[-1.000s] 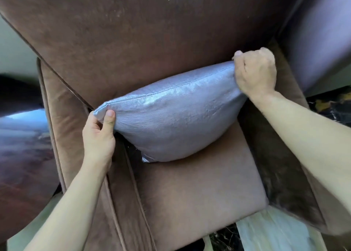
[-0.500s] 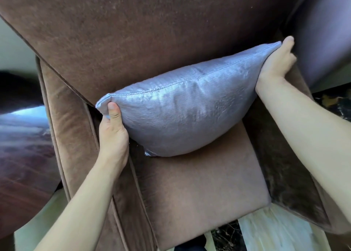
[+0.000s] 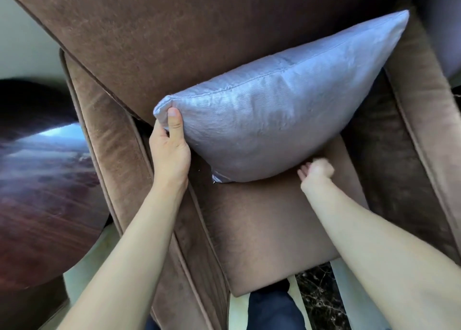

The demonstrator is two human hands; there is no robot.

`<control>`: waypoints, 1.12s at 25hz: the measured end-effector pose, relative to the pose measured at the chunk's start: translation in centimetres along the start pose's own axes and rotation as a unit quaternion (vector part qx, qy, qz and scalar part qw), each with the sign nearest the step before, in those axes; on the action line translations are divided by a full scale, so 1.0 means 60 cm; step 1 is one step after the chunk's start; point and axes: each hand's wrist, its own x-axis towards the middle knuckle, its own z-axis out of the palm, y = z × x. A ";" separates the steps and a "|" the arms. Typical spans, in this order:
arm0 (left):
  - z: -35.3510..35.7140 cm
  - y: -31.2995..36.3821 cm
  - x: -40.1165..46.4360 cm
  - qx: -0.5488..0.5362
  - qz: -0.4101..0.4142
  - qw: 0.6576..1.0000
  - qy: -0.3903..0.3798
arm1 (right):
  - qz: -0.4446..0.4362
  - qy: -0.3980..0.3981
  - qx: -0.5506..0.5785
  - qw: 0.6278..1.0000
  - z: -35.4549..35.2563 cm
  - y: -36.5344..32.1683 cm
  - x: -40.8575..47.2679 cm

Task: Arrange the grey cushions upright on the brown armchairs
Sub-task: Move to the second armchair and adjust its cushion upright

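Note:
A shiny grey cushion (image 3: 279, 115) stands on edge on the seat of the brown armchair (image 3: 274, 219), leaning against the backrest, its right corner raised toward the right armrest. My left hand (image 3: 171, 145) pinches the cushion's upper left corner, thumb on the front face. My right hand (image 3: 315, 173) is blurred, loosely curled, at the cushion's lower right edge just above the seat; it grips nothing that I can see.
A dark round wooden table (image 3: 42, 194) stands close on the left of the armchair. The armrests (image 3: 104, 135) flank the seat on both sides. A pale and dark marble floor (image 3: 321, 294) shows below the seat's front edge.
My right hand let go of the cushion's top right corner and dropped to its lower right edge. The left hand kept its grip and shifted slightly right.

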 end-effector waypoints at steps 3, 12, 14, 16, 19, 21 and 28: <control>-0.006 0.003 0.004 -0.008 -0.014 1.000 -0.024 | 0.130 -0.142 -0.169 0.967 0.012 0.165 -0.050; -0.079 0.028 0.065 0.141 0.174 0.966 -0.132 | 0.034 -0.121 -0.246 0.961 0.177 0.366 -0.071; -0.078 0.034 0.072 0.131 0.183 0.964 -0.140 | 0.012 -0.092 -0.276 0.957 0.185 0.368 -0.061; -0.075 0.040 0.075 0.122 0.181 0.964 -0.155 | 0.025 -0.080 -0.269 0.959 0.188 0.367 -0.054; -0.071 0.054 0.081 0.128 0.178 0.965 -0.143 | 0.089 -0.115 -0.256 0.956 0.190 0.355 -0.052; -0.079 0.057 0.084 0.130 0.154 0.970 -0.135 | 0.102 -0.134 -0.291 0.942 0.190 0.348 -0.053; -0.088 0.050 0.067 0.158 0.106 0.971 -0.143 | 0.107 -0.154 -0.327 0.926 0.086 0.332 -0.085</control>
